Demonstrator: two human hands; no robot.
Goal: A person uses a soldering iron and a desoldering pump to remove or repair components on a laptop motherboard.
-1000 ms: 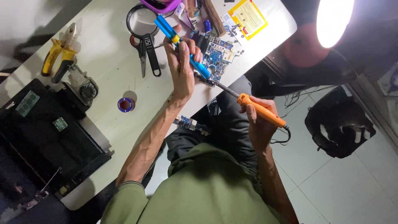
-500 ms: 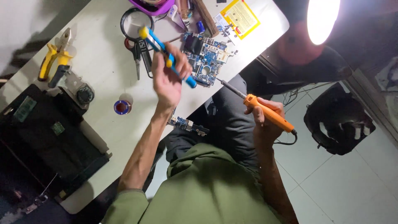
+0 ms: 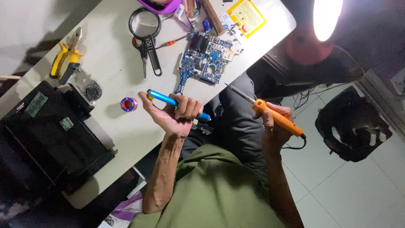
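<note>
The left hand (image 3: 175, 114) is turned palm up, its fingers (image 3: 190, 106) curled over and closed around a slim tool, the thumb stretched out toward the far left. Its bare forearm runs straight down from the wrist to a bent elbow near the body, and the wrist is cocked back. The right hand (image 3: 273, 124) is held to the right at about the same height, fingers wrapped in a fist-like grip around a handle, knuckles facing up. The right forearm drops near-vertically to the torso. The two hands are well apart.
</note>
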